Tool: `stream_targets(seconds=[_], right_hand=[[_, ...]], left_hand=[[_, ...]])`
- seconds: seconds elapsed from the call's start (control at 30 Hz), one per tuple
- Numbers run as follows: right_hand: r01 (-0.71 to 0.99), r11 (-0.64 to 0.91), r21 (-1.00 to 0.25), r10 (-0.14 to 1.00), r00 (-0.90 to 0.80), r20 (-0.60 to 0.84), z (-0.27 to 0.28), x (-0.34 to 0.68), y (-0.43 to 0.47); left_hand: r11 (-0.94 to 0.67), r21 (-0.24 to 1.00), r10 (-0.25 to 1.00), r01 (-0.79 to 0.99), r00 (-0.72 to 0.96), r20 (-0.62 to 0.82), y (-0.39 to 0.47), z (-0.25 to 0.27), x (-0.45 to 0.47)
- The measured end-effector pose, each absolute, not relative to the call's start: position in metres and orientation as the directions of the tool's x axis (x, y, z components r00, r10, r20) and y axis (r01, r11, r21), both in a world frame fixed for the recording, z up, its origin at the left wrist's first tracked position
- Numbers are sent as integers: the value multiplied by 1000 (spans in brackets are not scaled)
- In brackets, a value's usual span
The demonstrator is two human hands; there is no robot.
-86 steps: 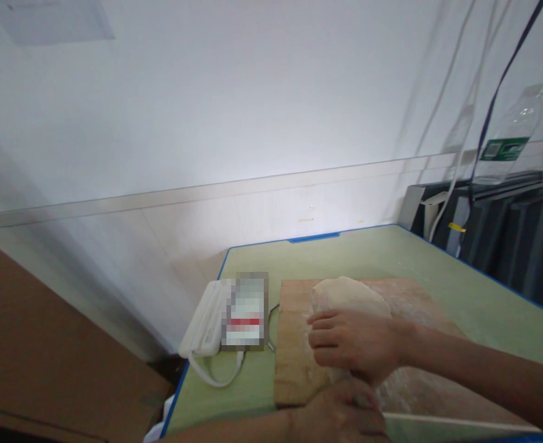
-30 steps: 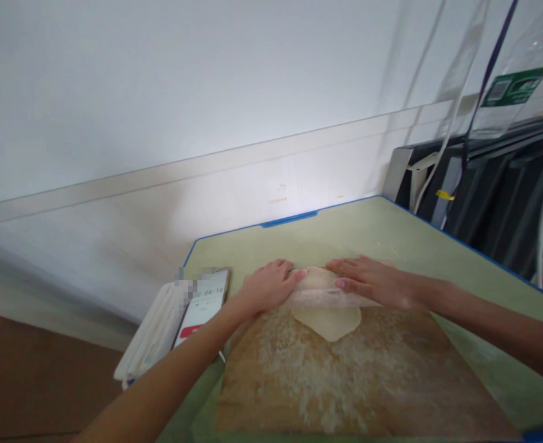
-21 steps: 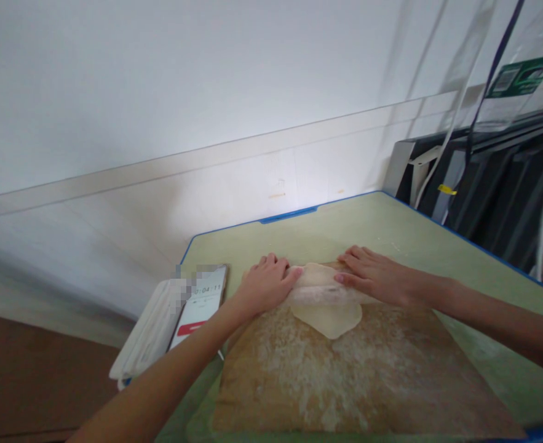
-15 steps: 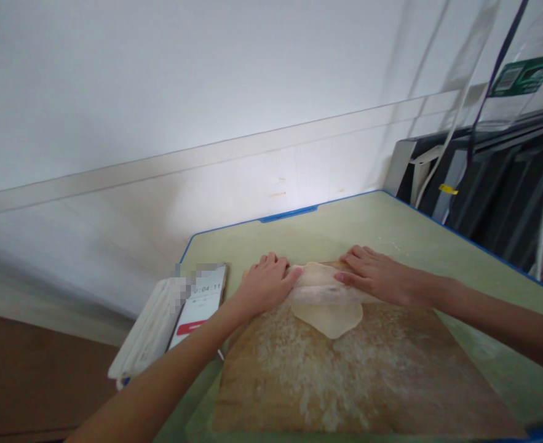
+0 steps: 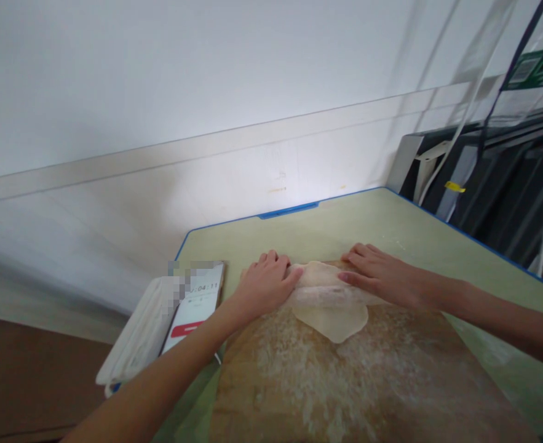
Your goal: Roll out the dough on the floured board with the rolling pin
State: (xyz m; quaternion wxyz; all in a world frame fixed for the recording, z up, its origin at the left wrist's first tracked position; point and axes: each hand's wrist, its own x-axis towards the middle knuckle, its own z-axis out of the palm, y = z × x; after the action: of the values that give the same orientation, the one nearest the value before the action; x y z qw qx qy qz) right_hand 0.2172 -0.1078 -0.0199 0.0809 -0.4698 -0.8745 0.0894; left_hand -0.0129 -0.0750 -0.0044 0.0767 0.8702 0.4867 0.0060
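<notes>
A pale, flour-dusted rolling pin [image 5: 323, 296] lies across a thin sheet of dough [image 5: 333, 323] on a floured wooden board [image 5: 368, 381]. My left hand [image 5: 270, 283] is curled over the pin's left end, its thumb pointing inward by the dough. At the other end, my right hand [image 5: 376, 274] grips the pin the same way. Dough shows on both sides of the pin, with the nearer part tapering to a rounded point. My palms and fingers hide the pin's ends.
A phone [image 5: 197, 307] showing a timer lies left of the board, beside a folded white cloth-like stack [image 5: 135, 332]. The green table [image 5: 345, 221] has a blue edge and meets a white wall. Dark panels [image 5: 506, 166] and cables stand at the right.
The view has shifted slightly. Both hands stay on the rolling pin, and the near part of the dough looks marginally wider.
</notes>
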Motion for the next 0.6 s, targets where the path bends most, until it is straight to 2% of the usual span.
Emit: stream_targets(seconds=[0.37,0.6], right_hand=[[841,464,-278,885,-456,97,-18,214,-113],[847,399,-350,910,-412,41,-15,212,-116]], left_hand=[[-529,152,838,835,542,-57,-76,-3,-14],[-528,147,836,836,543,-84,-77,1,-14]])
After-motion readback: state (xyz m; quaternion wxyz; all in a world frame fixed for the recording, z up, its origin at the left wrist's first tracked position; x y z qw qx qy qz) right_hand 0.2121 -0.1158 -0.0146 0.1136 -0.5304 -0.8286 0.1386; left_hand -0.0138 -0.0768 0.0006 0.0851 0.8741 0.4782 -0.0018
